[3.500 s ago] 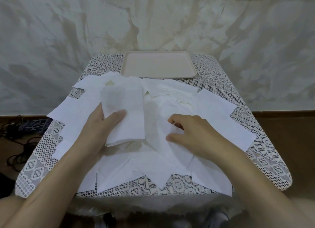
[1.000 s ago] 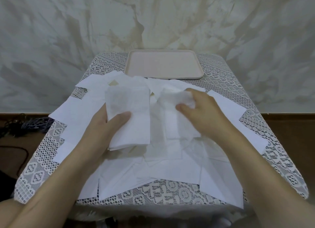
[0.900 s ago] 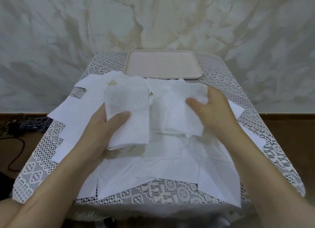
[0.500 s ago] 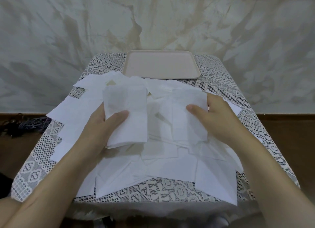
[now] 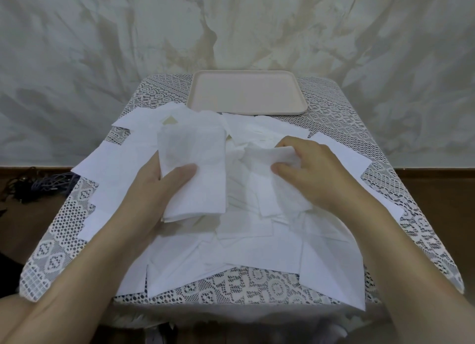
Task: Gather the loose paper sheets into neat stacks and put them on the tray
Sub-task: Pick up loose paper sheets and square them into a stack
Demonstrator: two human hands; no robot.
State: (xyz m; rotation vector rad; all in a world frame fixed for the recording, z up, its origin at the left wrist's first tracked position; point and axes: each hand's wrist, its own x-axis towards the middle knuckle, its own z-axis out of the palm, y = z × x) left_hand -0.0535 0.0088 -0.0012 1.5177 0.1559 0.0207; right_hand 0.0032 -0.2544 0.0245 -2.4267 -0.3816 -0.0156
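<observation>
The left hand (image 5: 151,189) is gripping a small stack of sheets (image 5: 198,163), thumb lying across its face, holding it just left of centre. The right hand (image 5: 318,174) is pinching one crumpled sheet (image 5: 267,158) between thumb and curled fingers, just right of the stack. Loose sheets (image 5: 257,251) are lying scattered over the lace-covered table (image 5: 64,240), the farthest ones reaching the near rim of the tray (image 5: 246,96) at the far end.

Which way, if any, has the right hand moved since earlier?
Yes: the right hand moved forward, nearer the tray, and now pinches a sheet.
</observation>
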